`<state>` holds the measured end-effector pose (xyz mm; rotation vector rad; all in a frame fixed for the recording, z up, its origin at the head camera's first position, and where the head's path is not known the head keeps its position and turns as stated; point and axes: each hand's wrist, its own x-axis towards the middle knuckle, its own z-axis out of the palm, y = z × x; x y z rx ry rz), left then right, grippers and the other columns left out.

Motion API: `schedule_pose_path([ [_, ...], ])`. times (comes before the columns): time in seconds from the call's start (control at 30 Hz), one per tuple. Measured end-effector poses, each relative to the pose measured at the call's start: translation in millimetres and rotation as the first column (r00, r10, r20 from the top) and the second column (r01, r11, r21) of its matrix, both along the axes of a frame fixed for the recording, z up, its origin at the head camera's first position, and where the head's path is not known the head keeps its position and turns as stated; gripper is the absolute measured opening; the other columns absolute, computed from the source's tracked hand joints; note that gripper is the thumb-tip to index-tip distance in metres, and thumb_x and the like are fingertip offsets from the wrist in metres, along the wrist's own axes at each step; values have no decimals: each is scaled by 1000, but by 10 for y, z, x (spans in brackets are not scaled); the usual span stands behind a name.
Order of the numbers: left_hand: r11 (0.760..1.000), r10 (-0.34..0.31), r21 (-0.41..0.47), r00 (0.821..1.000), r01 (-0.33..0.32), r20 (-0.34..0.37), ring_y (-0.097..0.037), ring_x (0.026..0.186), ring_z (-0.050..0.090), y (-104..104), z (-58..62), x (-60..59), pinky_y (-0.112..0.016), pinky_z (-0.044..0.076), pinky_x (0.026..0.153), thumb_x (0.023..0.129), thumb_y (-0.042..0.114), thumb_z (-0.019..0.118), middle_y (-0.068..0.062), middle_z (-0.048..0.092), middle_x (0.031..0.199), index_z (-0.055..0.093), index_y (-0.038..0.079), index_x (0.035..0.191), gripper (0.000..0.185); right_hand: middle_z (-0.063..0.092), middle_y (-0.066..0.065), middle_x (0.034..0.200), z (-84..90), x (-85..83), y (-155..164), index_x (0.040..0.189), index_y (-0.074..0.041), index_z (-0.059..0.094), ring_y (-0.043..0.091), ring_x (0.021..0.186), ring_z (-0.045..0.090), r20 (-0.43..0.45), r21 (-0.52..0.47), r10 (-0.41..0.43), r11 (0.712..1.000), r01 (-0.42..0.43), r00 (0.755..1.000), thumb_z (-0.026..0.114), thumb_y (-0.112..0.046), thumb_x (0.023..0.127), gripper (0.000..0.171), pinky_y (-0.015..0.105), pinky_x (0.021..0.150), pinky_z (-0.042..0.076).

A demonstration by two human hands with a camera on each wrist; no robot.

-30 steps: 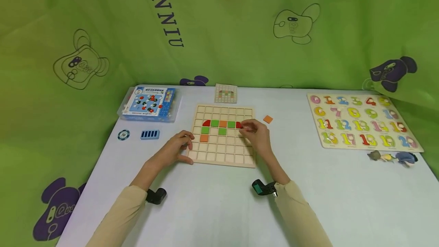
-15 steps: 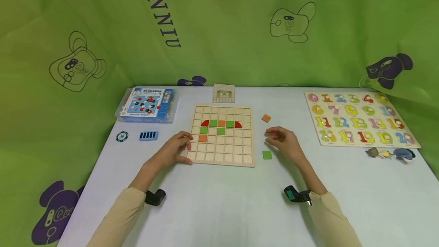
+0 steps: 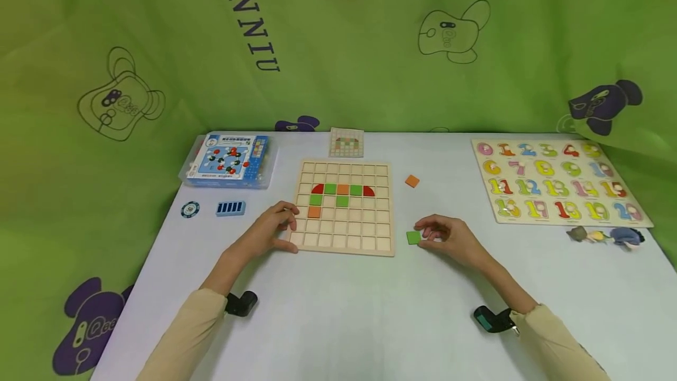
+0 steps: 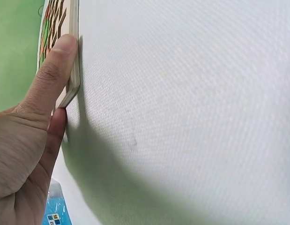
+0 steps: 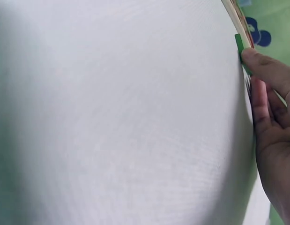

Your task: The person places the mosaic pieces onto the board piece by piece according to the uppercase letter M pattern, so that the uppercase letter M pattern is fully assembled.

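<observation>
A square wooden grid board (image 3: 349,234) lies on the table, with red, green and orange pieces in some cells. My left hand (image 3: 270,229) holds the board by its near left corner; in the left wrist view the thumb (image 4: 53,70) lies along one edge and a finger meets the corner. To the right of the board, my right hand (image 3: 449,240) pinches a green square tile (image 3: 413,238) between thumb and fingers. The right wrist view shows the thumb pressed on the green tile (image 5: 239,44), which lies almost edge-on there.
Behind the board lies a small pattern card (image 3: 346,143), and an orange tile (image 3: 412,181) to its right. At left are a plastic box (image 3: 230,160), a round chip (image 3: 190,209) and a blue block (image 3: 230,209). A number puzzle (image 3: 560,181) and small figures (image 3: 603,236) are at right.
My right hand has left the red piece at the board's right, moved right and toward me, and taken hold of the green tile. My left hand has stayed at the board's corner.
</observation>
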<state>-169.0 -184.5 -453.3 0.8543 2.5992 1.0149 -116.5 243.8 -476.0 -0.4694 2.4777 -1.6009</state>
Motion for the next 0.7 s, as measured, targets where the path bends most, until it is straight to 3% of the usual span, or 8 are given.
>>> schedule_pose_path([
  [0.2, 1000, 1, 0, 1000, -1, 5, -29, 111, 50, 2, -20, -13, -36, 55, 89, 60, 15, 90, -13, 51, 124, 54, 7, 85, 44, 68, 11, 101, -16, -8, 27, 108, 0, 66, 11, 79, 60, 1, 1, 8, 1000, -8, 1000, 78, -2, 78, 32, 16, 70, 56],
  [0.37, 1000, 4, 1, 1000, -4, 1, -28, 111, 50, -2, -16, -15, -35, 55, 88, 60, 16, 90, -12, 51, 123, 54, 7, 85, 44, 68, 15, 100, -9, -11, 4, 107, 4, 66, 9, 80, 62, -48, -7, -18, 1000, 18, 999, 74, 4, 80, 28, 17, 71, 57],
  [0.53, 1000, 1, 3, 1000, -1, -4, -28, 109, 50, -9, -3, -9, -35, 55, 86, 60, 16, 90, -13, 51, 123, 54, 7, 84, 44, 68, 21, 101, 20, 3, -83, 108, 7, 65, 8, 81, 65, -125, 13, -143, 989, 145, 982, 71, 7, 81, 28, 14, 70, 56],
  [0.7, 1000, 0, 0, 1000, 0, -10, -27, 110, 50, -9, -2, -10, -35, 55, 86, 60, 17, 89, -12, 51, 123, 54, 6, 85, 44, 69, 23, 102, 65, 23, -195, 109, 8, 65, 12, 81, 66, -151, 3, -287, 957, 290, 946, 71, 7, 81, 29, 10, 68, 54],
])
